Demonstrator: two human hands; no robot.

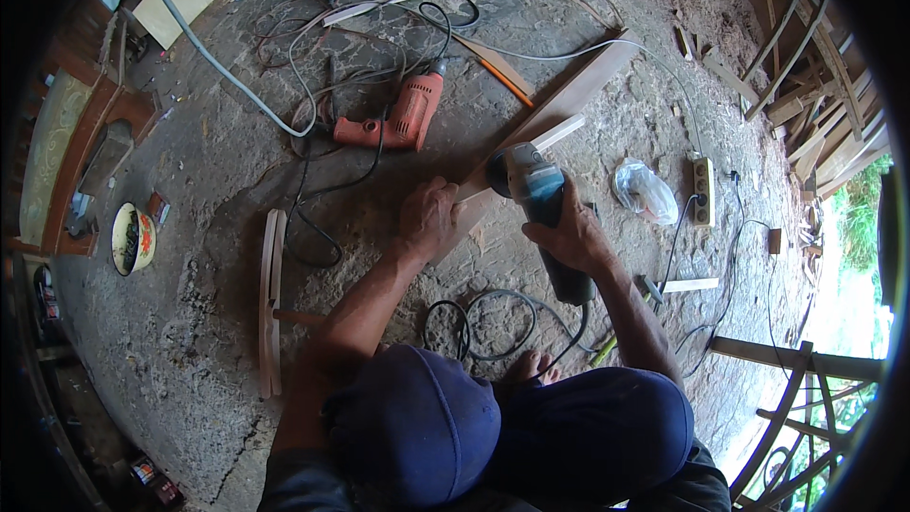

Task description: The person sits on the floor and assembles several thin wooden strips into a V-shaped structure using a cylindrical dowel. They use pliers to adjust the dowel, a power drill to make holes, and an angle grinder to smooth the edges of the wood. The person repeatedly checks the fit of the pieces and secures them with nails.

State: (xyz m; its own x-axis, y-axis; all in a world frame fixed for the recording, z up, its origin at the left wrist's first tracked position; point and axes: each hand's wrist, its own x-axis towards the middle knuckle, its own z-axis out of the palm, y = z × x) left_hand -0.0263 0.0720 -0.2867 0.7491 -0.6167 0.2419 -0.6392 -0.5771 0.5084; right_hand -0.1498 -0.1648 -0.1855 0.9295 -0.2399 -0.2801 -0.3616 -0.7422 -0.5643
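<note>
My right hand (572, 235) is wrapped round the body of a teal and black angle grinder (534, 176). The grinder's round head rests at a pale narrow wooden strip (559, 133), and I cannot tell whether it touches the wood. My left hand (431, 216) grips the near end of that strip, fingers closed over it. Under or beside the strip a wider brown board (592, 76) runs diagonally away to the upper right. To the left of the board lies a red power drill (406, 118) with its black cord. The grinder's cord loops on the ground near my foot.
A white power strip (701, 192) and a clear plastic bag (646, 192) lie on the right. A hammer (650, 289) is near my right forearm. Wooden pieces (272, 299) lie left of my left arm, with an enamel bowl (134, 239) farther left. Tangled cables cover the far ground.
</note>
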